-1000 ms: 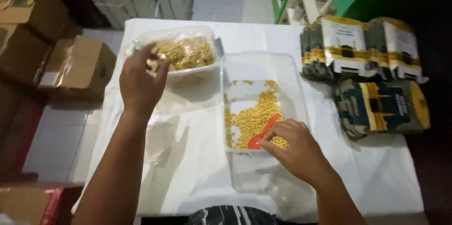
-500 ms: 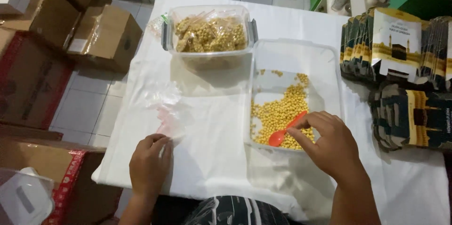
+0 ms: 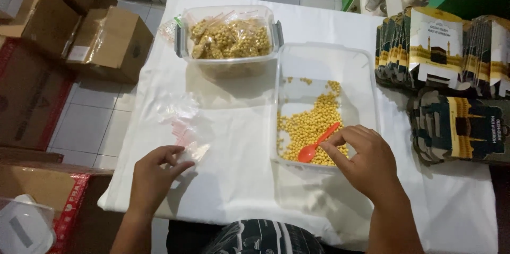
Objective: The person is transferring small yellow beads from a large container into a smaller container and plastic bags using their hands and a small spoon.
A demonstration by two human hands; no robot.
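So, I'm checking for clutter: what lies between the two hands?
Head view: between the left hand on small clear plastic bags and the right hand holding the orange plastic spoon, only bare white tablecloth.

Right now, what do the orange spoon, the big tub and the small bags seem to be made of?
Orange spoon: probably plastic, one even glossy colour.
Big tub: likely clear rigid plastic; the white cloth shows through its walls.
Small bags: thin clear plastic film, crinkled and shiny.
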